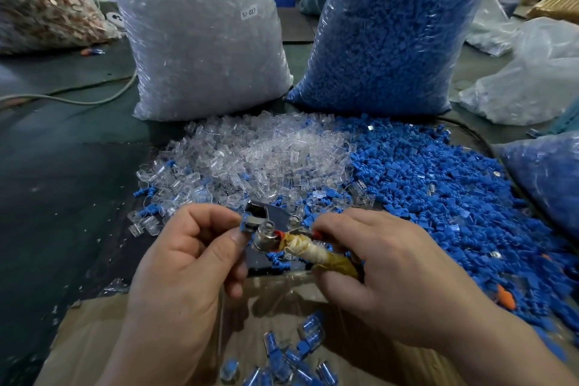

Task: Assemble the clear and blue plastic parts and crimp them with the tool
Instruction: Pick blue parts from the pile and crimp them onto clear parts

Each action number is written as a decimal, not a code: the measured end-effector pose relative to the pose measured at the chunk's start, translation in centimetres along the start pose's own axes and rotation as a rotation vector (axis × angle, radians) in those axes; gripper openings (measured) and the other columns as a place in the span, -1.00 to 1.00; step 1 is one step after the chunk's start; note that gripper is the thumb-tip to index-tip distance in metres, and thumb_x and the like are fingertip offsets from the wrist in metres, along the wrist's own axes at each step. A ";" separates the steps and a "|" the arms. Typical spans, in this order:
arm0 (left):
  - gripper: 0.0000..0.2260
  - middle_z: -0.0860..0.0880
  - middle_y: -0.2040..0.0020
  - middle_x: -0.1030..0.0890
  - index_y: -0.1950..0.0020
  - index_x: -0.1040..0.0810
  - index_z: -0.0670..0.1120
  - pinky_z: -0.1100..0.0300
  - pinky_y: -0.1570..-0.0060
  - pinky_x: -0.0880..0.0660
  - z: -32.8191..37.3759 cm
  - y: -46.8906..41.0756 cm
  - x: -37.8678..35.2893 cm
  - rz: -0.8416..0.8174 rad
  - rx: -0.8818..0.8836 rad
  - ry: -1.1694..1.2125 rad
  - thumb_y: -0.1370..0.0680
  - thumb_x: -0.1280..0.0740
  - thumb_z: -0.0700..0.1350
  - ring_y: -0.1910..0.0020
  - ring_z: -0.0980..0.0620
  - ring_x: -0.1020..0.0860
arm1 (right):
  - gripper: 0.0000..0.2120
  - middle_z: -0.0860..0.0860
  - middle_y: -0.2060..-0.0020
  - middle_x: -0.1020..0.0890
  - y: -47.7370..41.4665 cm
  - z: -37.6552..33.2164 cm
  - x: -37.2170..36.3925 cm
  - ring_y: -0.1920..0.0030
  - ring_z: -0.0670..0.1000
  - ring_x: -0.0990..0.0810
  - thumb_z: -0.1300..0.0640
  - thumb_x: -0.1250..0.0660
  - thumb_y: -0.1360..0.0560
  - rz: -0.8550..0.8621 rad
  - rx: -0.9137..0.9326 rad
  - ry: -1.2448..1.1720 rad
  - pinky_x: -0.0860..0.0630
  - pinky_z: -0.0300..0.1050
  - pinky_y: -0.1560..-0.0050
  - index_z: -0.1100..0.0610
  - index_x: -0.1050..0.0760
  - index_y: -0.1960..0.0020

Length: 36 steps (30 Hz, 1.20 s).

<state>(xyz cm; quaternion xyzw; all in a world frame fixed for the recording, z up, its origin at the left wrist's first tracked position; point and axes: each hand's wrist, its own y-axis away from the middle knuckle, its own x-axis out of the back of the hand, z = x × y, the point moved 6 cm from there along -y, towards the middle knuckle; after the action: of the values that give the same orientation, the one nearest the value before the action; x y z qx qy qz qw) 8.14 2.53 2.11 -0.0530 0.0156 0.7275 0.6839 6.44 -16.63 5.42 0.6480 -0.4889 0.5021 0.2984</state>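
My left hand (188, 260) pinches a small blue and clear part (245, 224) between thumb and forefinger, holding it at the metal jaws of the crimping tool (269, 229). My right hand (385, 269) grips the tool's tape-wrapped handle (316, 252). Behind the hands, a loose heap of clear parts (260, 157) lies on the table, with a heap of blue parts (438, 191) to its right. Several assembled blue-and-clear pieces (291, 357) lie in a cardboard box (94, 338) right below my hands.
A large bag of clear parts (200, 41) and a large bag of blue parts (391, 41) stand at the back. More plastic bags (532, 78) sit at the right. A cable (78, 97) runs across the dark table (62, 182) at left.
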 end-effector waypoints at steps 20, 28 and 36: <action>-0.80 -0.06 0.46 -0.60 0.14 -0.59 0.24 0.33 0.54 -0.43 -1.6 0.6 -0.7 -0.068 0.129 -0.355 -0.50 -0.41 -0.11 0.56 0.11 -0.48 | -0.34 -0.15 -0.26 -0.44 -1.1 3.2 -0.5 -0.28 -0.01 -0.29 -0.46 -0.08 -0.41 0.047 -0.271 0.264 -0.16 0.03 -0.38 -0.14 -0.31 -0.40; -0.85 0.06 0.37 -0.65 0.08 -0.60 0.23 0.22 0.44 -0.56 -0.7 1.6 -1.6 -0.069 -0.070 -0.507 -0.48 -0.42 -0.05 0.46 0.10 -0.59 | -0.82 -0.09 0.24 -0.56 -0.4 -3.5 -1.0 0.22 0.00 -0.50 -0.04 -0.23 -0.56 0.237 0.164 0.130 -0.42 -0.05 0.11 0.00 -0.54 0.10; -0.60 -0.03 0.39 -0.61 0.10 -0.61 0.13 0.31 0.46 -0.45 -0.2 1.1 -1.2 -0.138 -0.014 -0.400 -0.34 -0.23 0.38 0.47 0.16 -0.51 | -0.83 -0.02 0.20 -0.56 -0.2 -3.5 -0.5 0.19 0.05 -0.51 0.07 -0.23 -0.56 0.240 0.196 0.060 -0.49 0.01 0.17 0.08 -0.57 0.09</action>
<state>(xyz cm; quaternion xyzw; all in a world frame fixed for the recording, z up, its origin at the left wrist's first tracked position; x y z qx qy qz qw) 7.12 1.24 2.02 0.0871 -0.1292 0.6751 0.7211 5.36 -13.29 6.06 0.5957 -0.5022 0.5987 0.1860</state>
